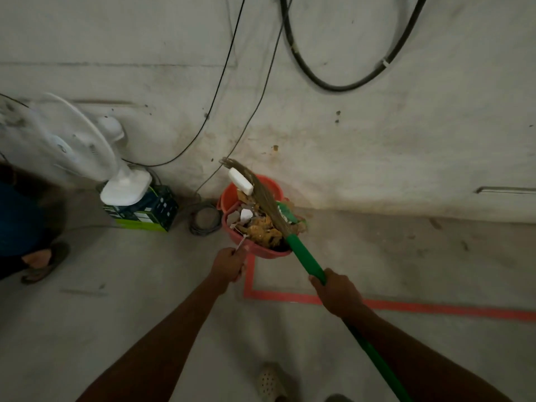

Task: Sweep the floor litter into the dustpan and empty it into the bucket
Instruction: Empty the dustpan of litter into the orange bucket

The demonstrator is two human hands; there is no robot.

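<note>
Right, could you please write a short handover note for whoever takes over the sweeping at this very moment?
Left grip holds the red dustpan by its handle, over the near rim of the orange bucket.
Right grip holds the green-handled broom, bristles lying across the pan's load.
Done: litter is gathered in the dustpan.
Left: push it into the bucket; a white block sits at the bristle tips above the bucket.

Single head-worn wide-angle view; it looked forward and down, close above left hand [229, 264] and right hand [336, 288], toward the floor [145, 314].
</note>
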